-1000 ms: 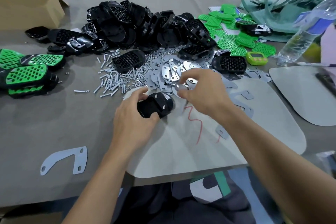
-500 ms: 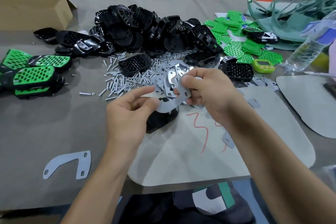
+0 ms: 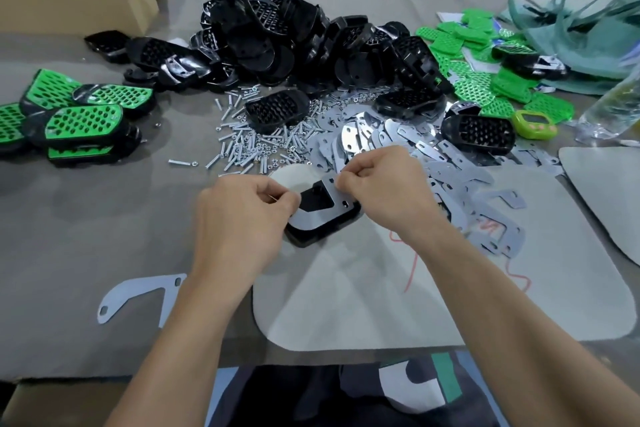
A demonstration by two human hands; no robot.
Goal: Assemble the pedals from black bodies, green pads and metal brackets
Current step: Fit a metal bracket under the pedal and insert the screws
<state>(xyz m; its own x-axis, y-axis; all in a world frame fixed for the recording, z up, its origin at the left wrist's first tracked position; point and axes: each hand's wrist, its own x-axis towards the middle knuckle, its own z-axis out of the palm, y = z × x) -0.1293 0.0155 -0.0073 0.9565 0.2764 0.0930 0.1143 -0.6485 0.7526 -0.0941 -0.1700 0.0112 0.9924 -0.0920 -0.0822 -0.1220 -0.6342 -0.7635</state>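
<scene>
**Seating a metal bracket on a black body**

The metal bracket [image 3: 320, 215] lies flat on the upturned black body [image 3: 313, 200], which rests on a pale mat [image 3: 381, 305]. The left hand [image 3: 242, 218] pinches the bracket's near-left end with its fingers curled. The right hand [image 3: 384, 184] pinches the far edge between thumb and forefinger. The step looks like lining the bracket's holes up with the body. The next move probably needs one hand to pin the bracket while the other fetches a screw from the loose screws [image 3: 249, 146] just beyond the body. Spare brackets [image 3: 398, 139] lie beyond it to the right, and finished pedals [image 3: 79, 118] lie well to its left.
</scene>
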